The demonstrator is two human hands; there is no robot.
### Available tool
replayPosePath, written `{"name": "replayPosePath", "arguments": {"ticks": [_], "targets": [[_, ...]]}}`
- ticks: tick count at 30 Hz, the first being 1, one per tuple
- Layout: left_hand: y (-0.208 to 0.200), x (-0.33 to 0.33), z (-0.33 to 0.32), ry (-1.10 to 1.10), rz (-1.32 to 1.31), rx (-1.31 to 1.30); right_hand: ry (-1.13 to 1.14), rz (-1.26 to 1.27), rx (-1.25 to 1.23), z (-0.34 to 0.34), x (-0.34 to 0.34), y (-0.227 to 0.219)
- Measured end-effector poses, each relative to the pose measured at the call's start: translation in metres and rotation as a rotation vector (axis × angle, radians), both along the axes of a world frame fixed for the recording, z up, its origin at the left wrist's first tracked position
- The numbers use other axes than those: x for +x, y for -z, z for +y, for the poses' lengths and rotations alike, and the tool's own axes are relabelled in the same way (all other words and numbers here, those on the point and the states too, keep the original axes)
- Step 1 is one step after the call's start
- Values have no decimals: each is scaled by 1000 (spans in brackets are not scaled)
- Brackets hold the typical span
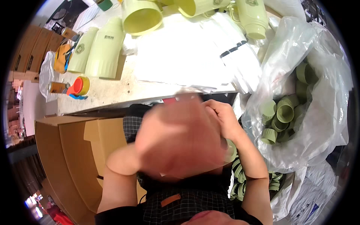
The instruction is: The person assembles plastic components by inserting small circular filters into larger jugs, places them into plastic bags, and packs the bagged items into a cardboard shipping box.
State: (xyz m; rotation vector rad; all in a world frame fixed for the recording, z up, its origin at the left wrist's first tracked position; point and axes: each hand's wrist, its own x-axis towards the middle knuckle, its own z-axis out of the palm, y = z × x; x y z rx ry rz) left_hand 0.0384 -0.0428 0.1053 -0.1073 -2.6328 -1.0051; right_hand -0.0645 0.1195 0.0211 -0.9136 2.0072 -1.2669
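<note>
My left hand, raised in the middle, is smeared by motion. It merges into a large blurred reddish shape, so its fingers and anything in them cannot be made out. Just right of that blur, my right hand is curled closed with the thumb uppermost. Whatever it grips is hidden behind the blur. A pale green rounded piece shows partly at the blur's lower right edge, near my right forearm. Pale green handles lie in a heap below that forearm.
An open cardboard box stands at left. The worktable ahead carries pale green jugs, white sheets and a red-and-yellow tape roll. At right, a clear plastic bag contains several green cups.
</note>
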Motion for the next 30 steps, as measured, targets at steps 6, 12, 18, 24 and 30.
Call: {"name": "replayPosePath", "arguments": {"ticks": [6, 12, 18, 24, 30], "targets": [[124, -142, -82, -277, -12, -116, -77, -12, -95, -8, -9, 8], [115, -150, -73, -210, -86, -77, -32, -60, -170, -1, -16, 15], [130, -162, -85, -200, -115, 827, 434, -313, -435, -2, -13, 26], [68, -55, 0, 56, -175, 1106, 451, -340, -437, 5, -19, 35], [95, -16, -6, -247, -143, 1118, 303, 125, -279, 10, -8, 21]]}}
